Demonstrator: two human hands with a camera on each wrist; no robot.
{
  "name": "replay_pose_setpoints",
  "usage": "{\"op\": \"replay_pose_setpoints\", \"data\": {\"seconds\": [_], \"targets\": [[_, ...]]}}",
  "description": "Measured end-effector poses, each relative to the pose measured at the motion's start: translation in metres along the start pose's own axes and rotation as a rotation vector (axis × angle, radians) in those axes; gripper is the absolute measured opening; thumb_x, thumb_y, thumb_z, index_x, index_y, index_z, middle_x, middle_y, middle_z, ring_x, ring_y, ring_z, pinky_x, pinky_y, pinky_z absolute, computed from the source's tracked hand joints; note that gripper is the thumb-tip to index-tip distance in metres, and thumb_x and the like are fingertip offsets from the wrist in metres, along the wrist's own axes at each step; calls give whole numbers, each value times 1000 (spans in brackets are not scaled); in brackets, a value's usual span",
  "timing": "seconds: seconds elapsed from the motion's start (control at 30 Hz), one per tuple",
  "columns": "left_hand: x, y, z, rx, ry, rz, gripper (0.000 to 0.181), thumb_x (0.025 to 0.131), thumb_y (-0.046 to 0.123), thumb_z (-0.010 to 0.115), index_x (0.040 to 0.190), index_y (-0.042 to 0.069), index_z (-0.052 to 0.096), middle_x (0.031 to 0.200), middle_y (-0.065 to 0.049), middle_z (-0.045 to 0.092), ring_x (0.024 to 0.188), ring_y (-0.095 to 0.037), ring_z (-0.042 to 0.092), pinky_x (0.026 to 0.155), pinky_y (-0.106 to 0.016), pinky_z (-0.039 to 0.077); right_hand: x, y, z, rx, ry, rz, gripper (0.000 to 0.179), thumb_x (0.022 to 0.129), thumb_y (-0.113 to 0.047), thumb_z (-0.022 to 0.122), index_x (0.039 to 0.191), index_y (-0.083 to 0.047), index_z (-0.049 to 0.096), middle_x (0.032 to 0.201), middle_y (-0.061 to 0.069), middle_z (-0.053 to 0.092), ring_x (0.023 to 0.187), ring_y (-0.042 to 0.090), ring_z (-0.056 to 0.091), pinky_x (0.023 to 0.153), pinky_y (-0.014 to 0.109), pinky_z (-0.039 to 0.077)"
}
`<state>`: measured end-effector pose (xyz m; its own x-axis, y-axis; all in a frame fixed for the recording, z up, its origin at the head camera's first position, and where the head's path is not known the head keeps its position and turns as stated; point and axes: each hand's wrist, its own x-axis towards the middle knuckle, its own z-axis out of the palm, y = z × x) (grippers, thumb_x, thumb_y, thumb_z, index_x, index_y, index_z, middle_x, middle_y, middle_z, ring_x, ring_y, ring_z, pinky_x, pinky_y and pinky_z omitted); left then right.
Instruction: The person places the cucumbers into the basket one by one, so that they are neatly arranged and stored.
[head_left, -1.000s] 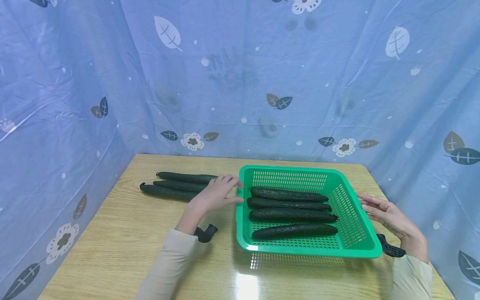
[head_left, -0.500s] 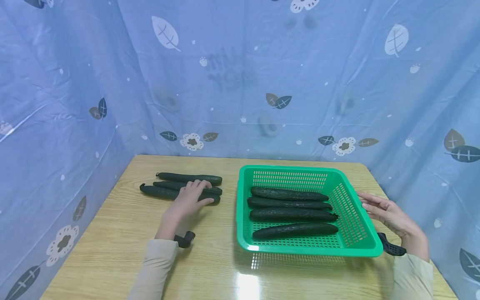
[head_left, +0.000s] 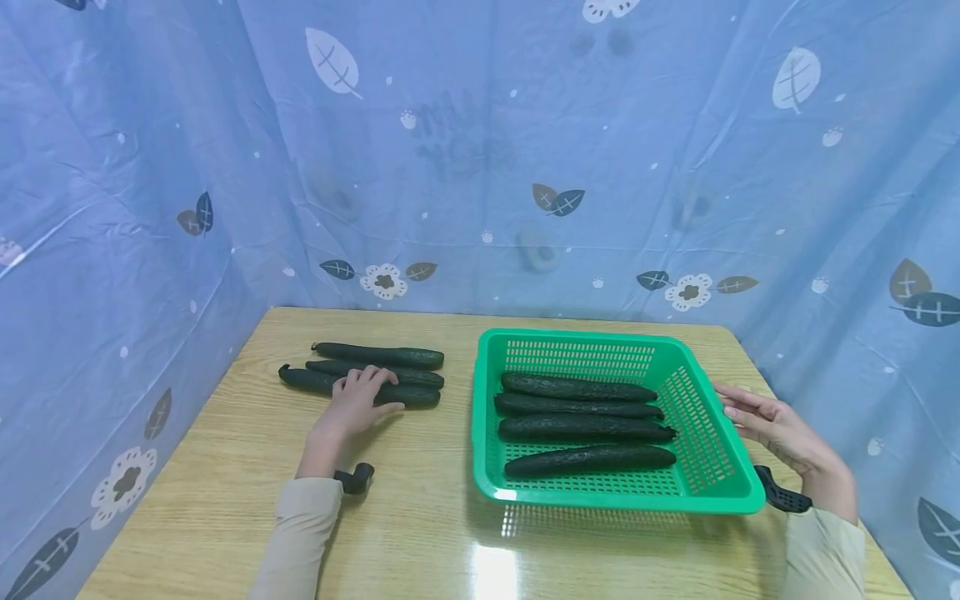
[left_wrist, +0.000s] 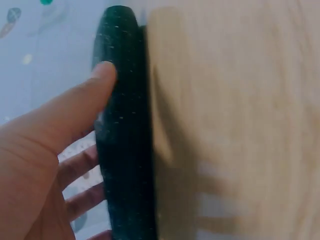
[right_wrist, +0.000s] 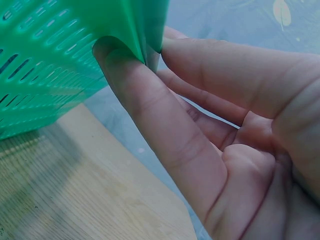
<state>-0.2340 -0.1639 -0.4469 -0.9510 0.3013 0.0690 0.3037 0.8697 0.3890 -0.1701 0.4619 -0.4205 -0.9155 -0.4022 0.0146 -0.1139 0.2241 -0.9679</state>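
Three dark green cucumbers lie side by side on the table's left half. My left hand (head_left: 354, 407) grips the nearest cucumber (head_left: 422, 396); in the left wrist view its thumb (left_wrist: 102, 80) lies along the cucumber (left_wrist: 127, 150) and the other fingers pass behind it. Just beyond are the middle cucumber (head_left: 420, 377) and the far cucumber (head_left: 378, 355). On the right side stands a green plastic basket (head_left: 585, 336) with slotted walls. My right hand (head_left: 783, 437) pinches its right rim between thumb and fingers, as the right wrist view shows.
Several cucumbers (head_left: 585, 429) lie roughly parallel inside the basket. The wooden table (head_left: 420, 533) ends at the back against a blue patterned curtain (head_left: 480, 167), which also hangs along both sides. A black wrist mount (head_left: 354, 478) sits at my left wrist.
My left hand has left the basket's left side, moved left to the loose cucumbers and taken hold of the nearest one. The right hand stays at the basket's rim.
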Motion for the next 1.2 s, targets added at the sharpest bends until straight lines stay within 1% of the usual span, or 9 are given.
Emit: {"op": "replay_pose_setpoints", "data": {"seconds": [0.13, 0.23, 0.43, 0.53, 0.77, 0.83, 0.93, 1.07, 1.2], "targets": [[2, -6, 6, 17, 20, 7, 44, 80, 36, 72, 116, 18, 52, 120, -10, 48, 113, -37, 36, 97, -62, 22, 0, 1, 0, -33, 11, 18, 46, 100, -3, 37, 145, -1, 27, 130, -27, 46, 112, -11, 48, 84, 12, 45], [3, -9, 10, 28, 34, 4, 44, 80, 35, 72, 115, 18, 51, 120, -11, 47, 113, -38, 36, 97, -62, 22, 1, 1, -1, -34, 2, 16, 46, 100, -2, 36, 145, -1, 26, 130, -27, 45, 113, -11, 48, 85, 12, 45], [1, -15, 11, 37, 63, -36, 45, 79, 33, 73, 114, 14, 52, 117, -14, 47, 114, -41, 35, 97, -61, 24, 2, 0, -1, -35, -11, 0, 46, 100, -2, 36, 144, 1, 26, 131, -26, 46, 112, -9, 50, 84, 14, 46], [1, -17, 11, 65, 71, -32, 44, 80, 35, 71, 115, 15, 53, 117, -14, 47, 114, -42, 36, 96, -61, 23, 2, 0, -2, -53, -4, -1, 46, 100, -2, 36, 144, 1, 26, 131, -28, 45, 112, -10, 50, 84, 13, 46], [-2, -24, 12, 124, 42, -18, 47, 81, 43, 67, 120, 20, 54, 121, -11, 47, 119, -42, 34, 101, -66, 12, 1, 1, -1, -30, -5, 16, 46, 100, -3, 36, 144, 0, 26, 130, -30, 43, 111, -12, 48, 83, 13, 46], [-3, -26, 11, 113, 36, -2, 48, 81, 44, 66, 121, 20, 55, 123, -10, 47, 119, -42, 34, 102, -66, 11, 1, 1, -1, -30, -7, 12, 46, 100, -3, 36, 144, 1, 26, 130, -29, 44, 111, -11, 49, 83, 13, 46], [-5, -30, 9, 68, 33, 30, 47, 82, 42, 65, 122, 20, 55, 124, -11, 48, 121, -44, 34, 103, -67, 6, 1, 1, -1, -30, -7, -1, 46, 100, -2, 36, 144, 1, 26, 130, -28, 45, 111, -10, 50, 83, 13, 46], [-6, -32, 8, 30, -7, 23, 48, 85, 44, 62, 126, 21, 52, 127, -11, 47, 122, -44, 32, 103, -68, -3, 1, 0, -1, -26, -10, -3, 46, 99, -1, 35, 145, 0, 26, 129, -27, 47, 111, -10, 50, 83, 13, 46], [-5, -31, 8, 49, -40, 10, 50, 87, 46, 58, 129, 21, 49, 127, -13, 46, 121, -44, 33, 101, -69, -4, 1, 1, -1, -13, -19, -7, 46, 99, 0, 35, 145, -1, 26, 130, -26, 46, 112, -9, 50, 84, 14, 46]]}}
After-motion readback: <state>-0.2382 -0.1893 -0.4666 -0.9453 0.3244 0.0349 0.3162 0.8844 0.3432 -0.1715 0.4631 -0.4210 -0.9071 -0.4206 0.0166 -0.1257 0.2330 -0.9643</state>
